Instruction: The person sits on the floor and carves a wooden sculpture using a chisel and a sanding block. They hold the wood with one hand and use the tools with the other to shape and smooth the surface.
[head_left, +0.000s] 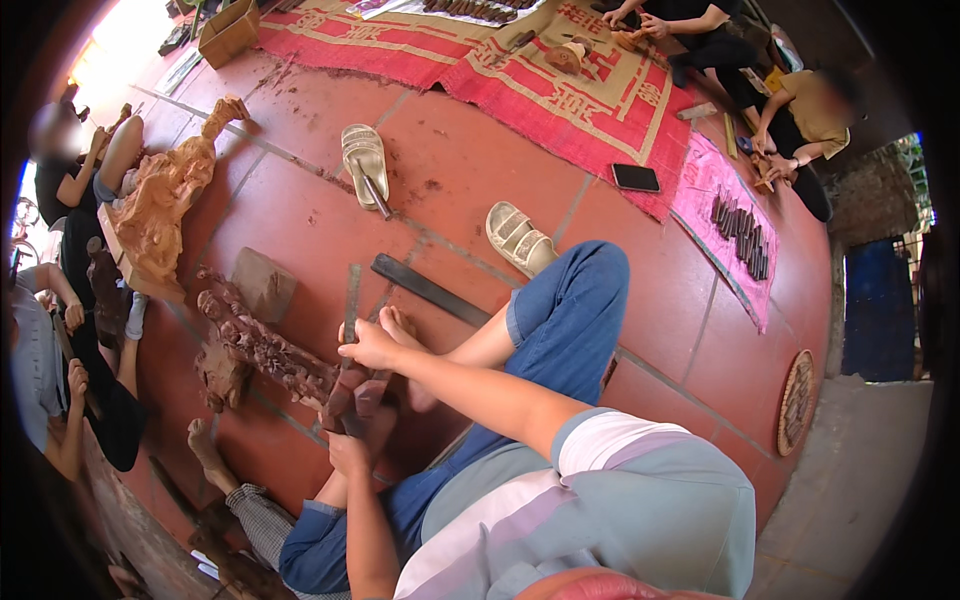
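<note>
Close in front of my body lies a reddish-brown carved wooden figure [262, 345], stretched out on the tiled floor with its lower end by my hands. My right hand [372, 346] is closed round a flat grey bar [353, 290], perhaps a file, whose end sticks out past the fingers. Below it, my left hand [350, 455] is wrapped round something dark beside the figure's base; the fingers partly hide it. A dark wooden piece [342, 398] sits between the two hands. My bare foot [398, 325] rests beside the right hand.
Around me are a long black strip [425, 288], a block [264, 284], two sandals [363, 155], one bearing a metal tool [375, 195], and a phone [636, 178]. Chisels [740, 238] lie on pink cloth. Co-workers sit left and far right; a large orange-brown carving [170, 205] stands left.
</note>
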